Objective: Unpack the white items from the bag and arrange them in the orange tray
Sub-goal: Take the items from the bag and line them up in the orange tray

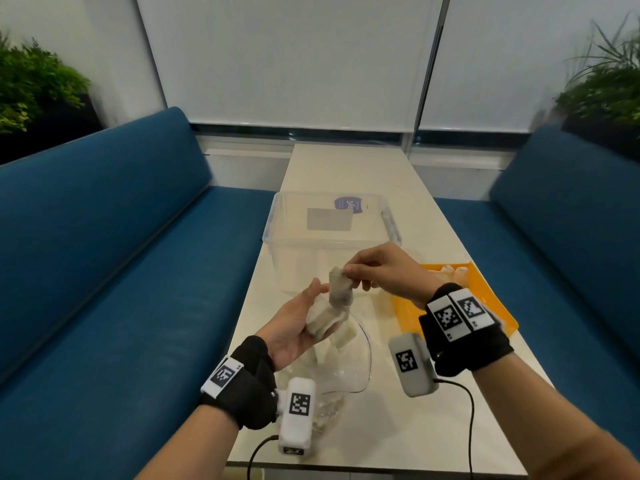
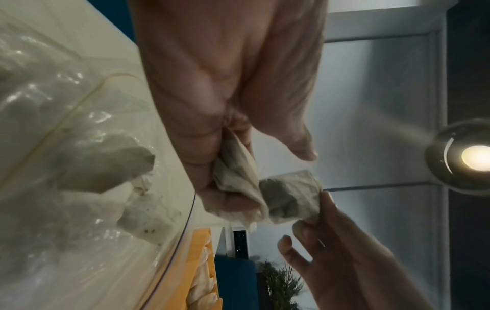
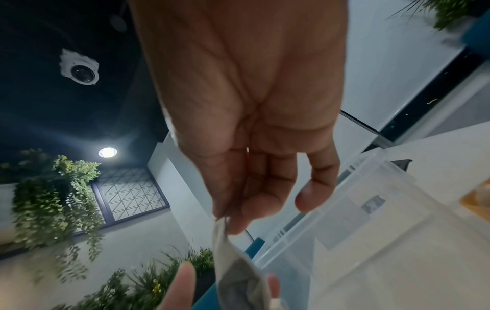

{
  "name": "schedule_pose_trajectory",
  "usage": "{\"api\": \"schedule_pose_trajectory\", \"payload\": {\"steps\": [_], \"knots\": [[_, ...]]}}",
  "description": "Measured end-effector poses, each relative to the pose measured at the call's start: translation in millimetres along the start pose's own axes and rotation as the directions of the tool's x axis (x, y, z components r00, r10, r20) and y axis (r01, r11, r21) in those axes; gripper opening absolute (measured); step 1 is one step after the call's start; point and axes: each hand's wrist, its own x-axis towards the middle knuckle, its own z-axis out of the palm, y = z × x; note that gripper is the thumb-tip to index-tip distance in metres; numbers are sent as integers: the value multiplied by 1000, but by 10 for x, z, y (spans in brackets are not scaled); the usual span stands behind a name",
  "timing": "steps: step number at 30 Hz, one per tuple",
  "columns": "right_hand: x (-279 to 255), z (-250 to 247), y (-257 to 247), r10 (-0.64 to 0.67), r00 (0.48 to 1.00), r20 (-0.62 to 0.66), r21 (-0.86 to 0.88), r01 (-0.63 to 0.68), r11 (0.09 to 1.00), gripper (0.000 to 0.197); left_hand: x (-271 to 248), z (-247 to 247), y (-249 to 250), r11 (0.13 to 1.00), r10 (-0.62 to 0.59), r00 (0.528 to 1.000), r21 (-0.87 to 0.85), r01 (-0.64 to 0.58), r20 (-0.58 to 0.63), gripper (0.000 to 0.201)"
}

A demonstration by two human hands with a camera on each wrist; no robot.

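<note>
A small white pouch (image 1: 340, 285) is pinched at its top edge between the thumb and fingertips of the right hand (image 1: 382, 271), above the table (image 1: 353, 174). A bunch of further white pouches (image 1: 323, 318) is cupped in the upturned left hand (image 1: 296, 323), whose fingers are curled loosely round them. Directly beneath, a clear plastic bag (image 1: 341, 368) with more pouches inside is seen lying on the table. The orange tray (image 1: 498, 306) is set to the right, partly hidden by the right wrist, with several pouches already laid in it. Beyond the hands a clear plastic bin (image 1: 277, 216) is placed, flanked by blue benches (image 1: 104, 237) and plants (image 1: 31, 81).
</note>
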Motion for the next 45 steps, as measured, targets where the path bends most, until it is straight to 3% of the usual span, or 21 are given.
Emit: {"api": "schedule_pose_trajectory", "payload": {"steps": [4, 6, 12, 15, 20, 24, 31, 35, 38, 41, 45], "knots": [[43, -61, -4, 43, 999, 7, 41, -43, 998, 21, 19, 51, 22, 997, 27, 999, 73, -30, 37, 47], [54, -84, 8, 52, 998, -20, 23, -51, 998, 21, 44, 63, 21, 993, 48, 999, 107, -49, 17, 40], [46, -138, 11, -25, 997, -72, -155, 14, 988, 21, 124, 135, 34, 956, 159, 987, 257, -145, -35, 17], [40, -202, 26, -77, 992, -99, -208, 55, 977, 11, 157, 224, 28, 927, 215, 976, 323, -188, -48, 14], [16, -416, 87, -103, 993, -62, -274, 83, 958, 10, 229, 430, -15, 933, 203, 977, 316, -174, -59, 31], [-57, -720, 204, -85, 996, -8, -315, 78, 946, 18, 316, 766, -104, 937, 208, 975, 300, -177, -73, 22], [-208, -1289, 503, -115, 992, -44, -355, 92, 930, 12, 528, 1323, -328, 936, 199, 974, 316, -156, -108, 12], [-192, -1573, 639, -121, 987, -103, -360, 76, 930, 16, 642, 1479, -428, 966, 174, 964, 226, -127, -201, 11], [-94, -1681, 806, -76, 996, -50, -461, 44, 886, 22, 718, 1575, -426, 997, 76, 955, 44, -66, -288, 12], [37, -1665, 1000, -18, 1000, 16, -534, 24, 845, 22, 760, 1614, -368, 982, -55, 955, -190, -2, -292, 15], [209, -1535, 1217, 94, 988, 122, -614, 0, 789, 22, 798, 1653, -315, 970, -76, 944, -243, -5, -322, 13]]}}
